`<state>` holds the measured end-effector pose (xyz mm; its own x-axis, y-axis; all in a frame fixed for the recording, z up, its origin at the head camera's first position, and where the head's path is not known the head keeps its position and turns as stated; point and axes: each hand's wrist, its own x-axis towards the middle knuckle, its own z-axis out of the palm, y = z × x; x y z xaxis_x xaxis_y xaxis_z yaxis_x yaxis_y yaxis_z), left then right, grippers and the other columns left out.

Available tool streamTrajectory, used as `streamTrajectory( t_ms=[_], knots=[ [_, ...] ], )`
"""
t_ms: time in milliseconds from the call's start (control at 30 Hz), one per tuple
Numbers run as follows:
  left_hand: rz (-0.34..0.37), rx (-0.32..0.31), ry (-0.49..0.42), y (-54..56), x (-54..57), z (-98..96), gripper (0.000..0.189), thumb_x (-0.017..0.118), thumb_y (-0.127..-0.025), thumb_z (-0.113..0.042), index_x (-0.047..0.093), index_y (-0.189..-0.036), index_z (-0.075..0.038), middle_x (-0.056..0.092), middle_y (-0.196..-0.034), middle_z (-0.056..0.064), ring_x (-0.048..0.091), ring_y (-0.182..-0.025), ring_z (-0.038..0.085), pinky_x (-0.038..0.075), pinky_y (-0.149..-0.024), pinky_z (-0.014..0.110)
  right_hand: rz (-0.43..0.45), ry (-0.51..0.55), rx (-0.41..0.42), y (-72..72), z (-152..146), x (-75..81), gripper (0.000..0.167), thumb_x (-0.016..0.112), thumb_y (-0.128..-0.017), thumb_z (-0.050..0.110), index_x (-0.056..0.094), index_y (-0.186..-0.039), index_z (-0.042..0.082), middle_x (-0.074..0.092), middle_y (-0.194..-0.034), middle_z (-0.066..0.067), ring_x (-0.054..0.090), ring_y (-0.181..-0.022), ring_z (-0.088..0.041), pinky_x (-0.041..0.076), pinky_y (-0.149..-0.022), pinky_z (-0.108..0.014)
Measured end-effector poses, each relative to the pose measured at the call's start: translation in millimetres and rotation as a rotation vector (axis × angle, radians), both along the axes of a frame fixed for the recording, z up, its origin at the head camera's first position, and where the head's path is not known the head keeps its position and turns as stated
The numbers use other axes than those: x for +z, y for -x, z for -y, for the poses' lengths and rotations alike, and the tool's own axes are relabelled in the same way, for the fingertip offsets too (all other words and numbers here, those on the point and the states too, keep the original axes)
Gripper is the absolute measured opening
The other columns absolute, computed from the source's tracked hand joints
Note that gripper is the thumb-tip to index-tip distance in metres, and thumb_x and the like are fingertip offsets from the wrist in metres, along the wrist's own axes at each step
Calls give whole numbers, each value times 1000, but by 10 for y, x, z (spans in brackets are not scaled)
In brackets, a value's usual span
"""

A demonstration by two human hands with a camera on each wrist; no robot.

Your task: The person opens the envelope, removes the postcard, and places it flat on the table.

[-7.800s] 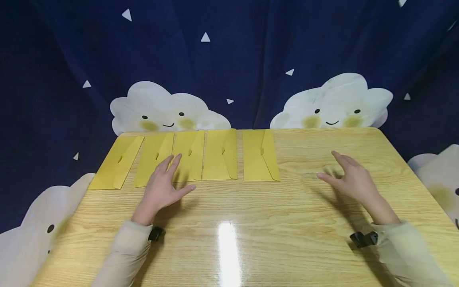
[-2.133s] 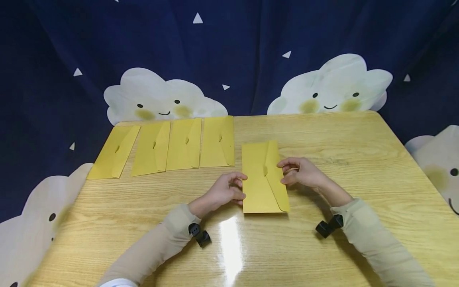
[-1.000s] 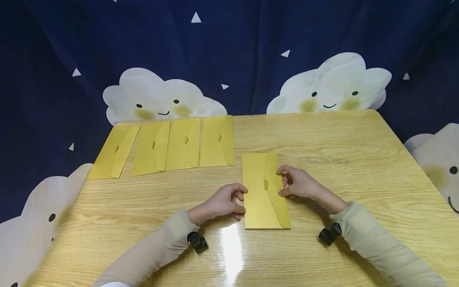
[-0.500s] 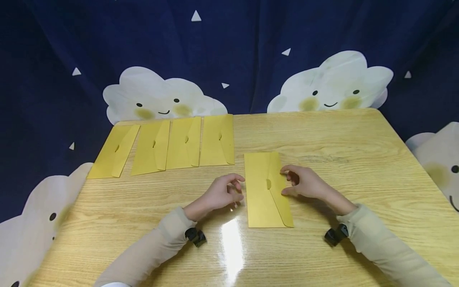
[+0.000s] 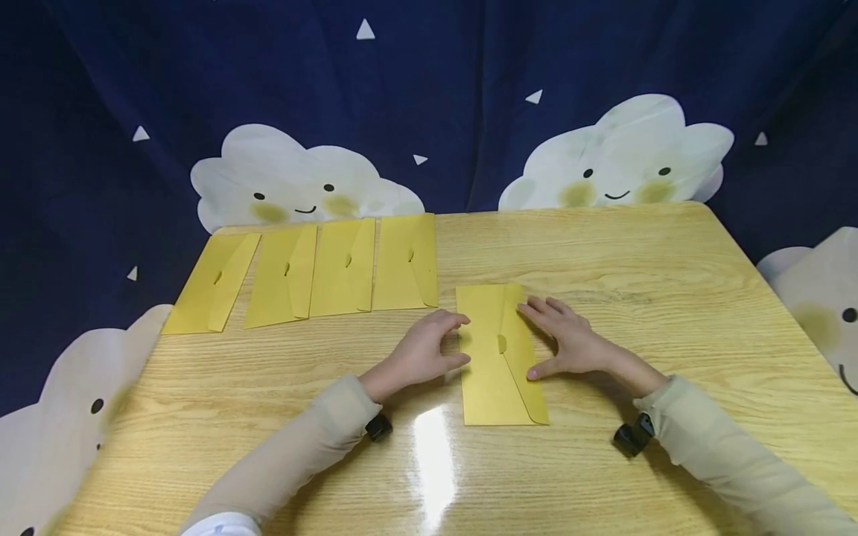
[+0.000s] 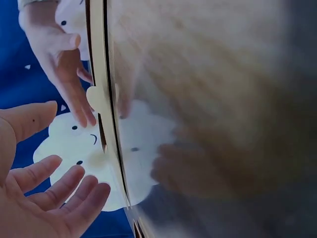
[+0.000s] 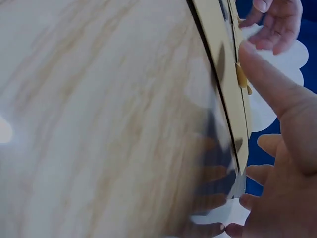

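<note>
A yellow envelope (image 5: 485, 372) lies flat on the table in front of me, its pointed flap on the right and tucked into a small slot. My left hand (image 5: 422, 353) hovers at its left edge, thumb and fingers apart. In the left wrist view, that hand (image 6: 49, 198) holds nothing. My right hand (image 5: 573, 344) is at the flap side with fingers spread, the fingertips over the right edge. From the right wrist view, the thumb of this hand (image 7: 292, 148) is close to the envelope (image 7: 225, 79); whether it touches, I cannot tell.
Several more yellow envelopes (image 5: 405, 283) lie in a row along the table's back left, flaps to the right. Behind the wooden table (image 5: 603, 260) hangs a dark blue curtain (image 5: 462, 97) with printed clouds. Glare shows near the table's front.
Earlier the envelope lay at the row's right end; both hands brought it nearer, then let go. In the last half second, my right fingers spread and my left hand rose slightly along the edge.
</note>
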<state>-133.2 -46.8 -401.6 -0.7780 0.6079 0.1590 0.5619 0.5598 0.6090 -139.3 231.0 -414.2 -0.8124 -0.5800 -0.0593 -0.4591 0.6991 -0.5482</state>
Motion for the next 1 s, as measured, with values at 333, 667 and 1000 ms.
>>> streamTrajectory(
  t_ms=[333,667,1000],
  knots=[
    [-27,-62,241,97,14,-184,69,73,-76,-33,44,-134,-7,41,-135,16,38,-124,30,33,-100,40,39,-86,22,-8,10,-58,104,74,-66,52,24,-143,2,11,-147,-26,0,-131,-48,5,-90,-70],
    [-2,-75,307,167,39,-385,66,71,-78,-35,46,-133,-10,36,-139,18,35,-126,32,34,-100,41,14,-97,38,-15,13,-42,103,73,-67,52,25,-142,1,10,-147,-26,1,-131,-48,6,-90,-71],
    [-17,-96,374,191,3,-559,58,70,-78,-37,52,-128,-13,44,-132,17,44,-117,33,42,-91,44,5,-91,35,-26,0,-48,102,73,-68,51,25,-142,1,10,-147,-26,1,-131,-48,7,-90,-70]
  ],
)
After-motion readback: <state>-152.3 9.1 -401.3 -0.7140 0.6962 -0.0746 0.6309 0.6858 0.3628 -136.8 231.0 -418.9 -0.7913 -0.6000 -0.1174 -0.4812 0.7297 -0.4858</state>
